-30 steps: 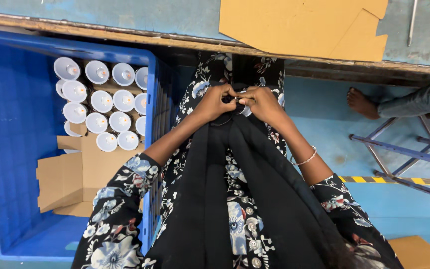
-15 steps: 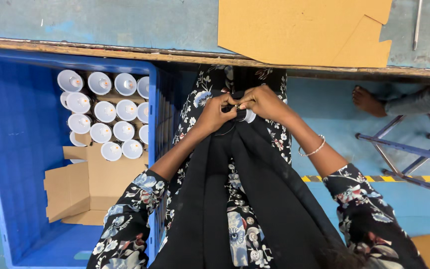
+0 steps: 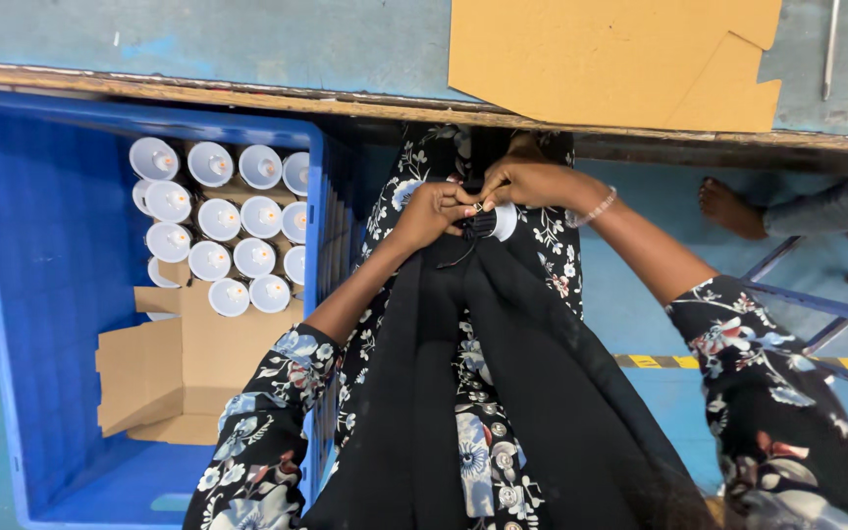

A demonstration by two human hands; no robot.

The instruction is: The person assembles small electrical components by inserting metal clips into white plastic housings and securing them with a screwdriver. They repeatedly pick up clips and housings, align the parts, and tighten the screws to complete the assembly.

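Left hand: the left hand (image 3: pixel 431 211) is raised in front of the lap, fingers curled and pinching a small dark part with a white cap (image 3: pixel 488 223), its fingertips meeting those of the other hand.
Right hand: the right hand (image 3: pixel 532 183) comes in from the right, fingers bent and pinched on the same small part from above; a beaded bracelet (image 3: pixel 596 208) sits on its wrist.
Small part: held between both hands, above the black scarf (image 3: pixel 463 393) that hangs down over the floral dress (image 3: pixel 478 461), just below the bench edge; what exactly it is cannot be told, as the fingers cover most of it.
Bench: the grey-blue bench (image 3: pixel 247 44) runs across the top, with a worn wooden edge.
Cardboard sheet: a flat brown cardboard sheet (image 3: pixel 610 59) lies on the bench, above the hands.
Crate: a blue plastic crate (image 3: pixel 31 294) stands to the left of the person, on the floor.
Crate contents: rows of white cone-shaped housings (image 3: pixel 218 221) stand packed together at the far end; a folded cardboard divider (image 3: pixel 184 363) lies nearer.
Floor: a blue floor with a yellow and black striped tape line (image 3: pixel 660 362) at right.
Other person: a bare foot (image 3: pixel 733 206) rests on the floor at the far right, well apart from the hands.
Frame: a blue metal frame (image 3: pixel 826 304) stands below that foot.
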